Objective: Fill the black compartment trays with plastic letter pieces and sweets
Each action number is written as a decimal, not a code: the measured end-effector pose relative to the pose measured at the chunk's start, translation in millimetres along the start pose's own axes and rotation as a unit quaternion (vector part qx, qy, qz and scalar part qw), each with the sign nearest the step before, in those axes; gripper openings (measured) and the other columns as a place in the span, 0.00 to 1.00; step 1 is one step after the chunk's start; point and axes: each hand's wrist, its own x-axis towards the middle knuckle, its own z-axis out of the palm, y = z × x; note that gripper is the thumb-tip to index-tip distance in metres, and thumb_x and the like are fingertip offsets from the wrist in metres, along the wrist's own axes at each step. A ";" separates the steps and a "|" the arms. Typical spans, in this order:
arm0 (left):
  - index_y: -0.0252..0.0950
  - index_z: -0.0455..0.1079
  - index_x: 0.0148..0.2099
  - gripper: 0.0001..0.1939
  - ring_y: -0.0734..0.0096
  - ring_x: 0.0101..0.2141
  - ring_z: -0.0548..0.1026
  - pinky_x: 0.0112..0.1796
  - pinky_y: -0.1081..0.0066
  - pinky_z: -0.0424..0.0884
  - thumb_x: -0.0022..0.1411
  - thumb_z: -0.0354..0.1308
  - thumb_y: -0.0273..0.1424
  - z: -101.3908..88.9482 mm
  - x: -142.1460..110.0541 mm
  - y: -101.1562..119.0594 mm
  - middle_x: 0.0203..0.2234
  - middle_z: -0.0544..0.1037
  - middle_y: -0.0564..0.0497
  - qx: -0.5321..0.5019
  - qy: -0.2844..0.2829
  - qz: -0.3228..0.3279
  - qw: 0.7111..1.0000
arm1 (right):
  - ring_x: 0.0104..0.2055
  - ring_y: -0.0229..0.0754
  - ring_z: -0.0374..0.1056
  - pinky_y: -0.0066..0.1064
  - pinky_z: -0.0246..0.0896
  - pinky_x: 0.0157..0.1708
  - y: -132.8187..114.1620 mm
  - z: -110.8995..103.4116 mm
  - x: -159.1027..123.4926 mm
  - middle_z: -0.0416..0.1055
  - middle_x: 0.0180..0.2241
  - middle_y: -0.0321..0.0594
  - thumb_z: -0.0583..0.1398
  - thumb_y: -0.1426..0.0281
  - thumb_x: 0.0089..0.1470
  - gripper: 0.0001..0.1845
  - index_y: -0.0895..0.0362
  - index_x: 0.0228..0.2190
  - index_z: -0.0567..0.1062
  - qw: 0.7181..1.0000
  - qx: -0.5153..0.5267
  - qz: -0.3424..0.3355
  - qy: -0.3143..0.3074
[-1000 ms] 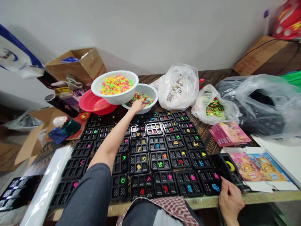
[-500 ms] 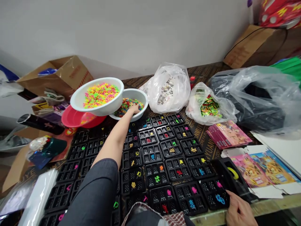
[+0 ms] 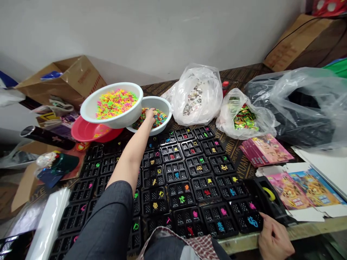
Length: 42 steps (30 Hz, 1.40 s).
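Note:
My left arm stretches across the trays, and my left hand (image 3: 150, 115) is down among small multicoloured plastic pieces (image 3: 160, 118) in the rear white bowl (image 3: 168, 117). Its fingertips are hidden there. At the table's front edge, my right hand (image 3: 273, 236) has curled fingers, with a fingertip against the right side of a black compartment tray (image 3: 245, 225). What these fingers hold, if anything, is hidden. That tray contains a blue figure-like piece (image 3: 253, 221) and a pink piece (image 3: 252, 205). Rows of similar black trays (image 3: 177, 176) hold one or two small coloured pieces each.
Left of my hand, a larger white bowl (image 3: 138, 104) of bright pieces overlaps a red basin (image 3: 78, 130). Plastic bags (image 3: 200, 95) stand behind the trays. Pink printed cards (image 3: 267, 150) and a black tape dispenser (image 3: 273, 200) lie right. A dark cylinder (image 3: 48, 137) lies left.
My left hand has shifted slightly left and back within the rear bowl. My right hand stays beside the corner tray. The camera view has tilted slightly.

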 end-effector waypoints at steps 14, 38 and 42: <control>0.37 0.63 0.33 0.14 0.80 0.17 0.61 0.17 0.79 0.58 0.69 0.47 0.38 -20.1 -31.2 17.3 0.18 0.62 0.56 -0.319 -0.075 -0.147 0.933 | 0.26 0.43 0.71 0.33 0.64 0.30 3.8 1.8 -6.2 0.76 0.25 0.45 0.53 0.55 0.63 0.26 0.59 0.24 0.78 0.998 0.006 0.069 -0.005; 0.32 0.68 0.28 0.09 0.83 0.13 0.62 0.13 0.82 0.53 0.62 0.56 0.27 -147.0 -410.6 -142.4 0.17 0.69 0.54 -0.437 -0.184 -0.390 0.789 | 0.47 0.46 0.73 0.40 0.71 0.49 -230.7 50.9 1.3 0.75 0.47 0.45 0.57 0.67 0.62 0.14 0.51 0.47 0.78 0.825 0.422 -0.147 -0.347; 0.32 0.68 0.28 0.07 0.82 0.16 0.67 0.15 0.82 0.57 0.57 0.63 0.26 -174.4 -409.1 -156.8 0.20 0.72 0.54 -0.460 -0.123 -0.325 0.817 | 0.43 0.46 0.74 0.40 0.73 0.45 -256.5 54.5 -4.1 0.76 0.43 0.45 0.58 0.69 0.60 0.12 0.52 0.43 0.80 0.816 0.397 -0.189 -0.375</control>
